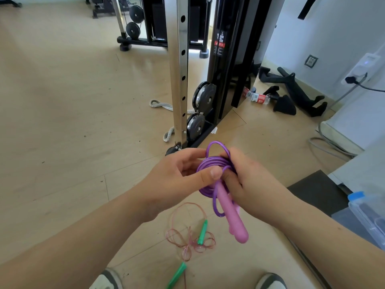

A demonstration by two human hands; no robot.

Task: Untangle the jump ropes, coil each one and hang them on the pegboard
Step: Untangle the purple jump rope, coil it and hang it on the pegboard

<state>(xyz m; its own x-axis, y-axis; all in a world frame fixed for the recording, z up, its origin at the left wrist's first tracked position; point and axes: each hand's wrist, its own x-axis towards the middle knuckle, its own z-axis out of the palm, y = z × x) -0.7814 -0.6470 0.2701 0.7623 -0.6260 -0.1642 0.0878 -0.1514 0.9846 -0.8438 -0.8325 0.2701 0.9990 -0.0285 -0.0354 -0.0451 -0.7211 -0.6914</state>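
Note:
A purple jump rope [210,163] with pink handles [231,213] is bundled in several coils at chest height. My left hand [179,176] grips the coils, thumb pressed across them. My right hand [248,180] holds the other side of the bundle, fingers curled round the coils and the handles' upper ends. The pink handles hang down below my hands. On the floor between my feet lies a thin pink jump rope [189,236] in loose tangled loops, with two green handles [203,232]. No pegboard is in view.
A cable machine's steel upright [180,76] and weight plates [205,97] stand straight ahead. A grey thick rope [158,104] lies by its base. Black attachments [295,88] and a bottle [258,98] lie at the right wall. A clear plastic box [368,213] sits at right.

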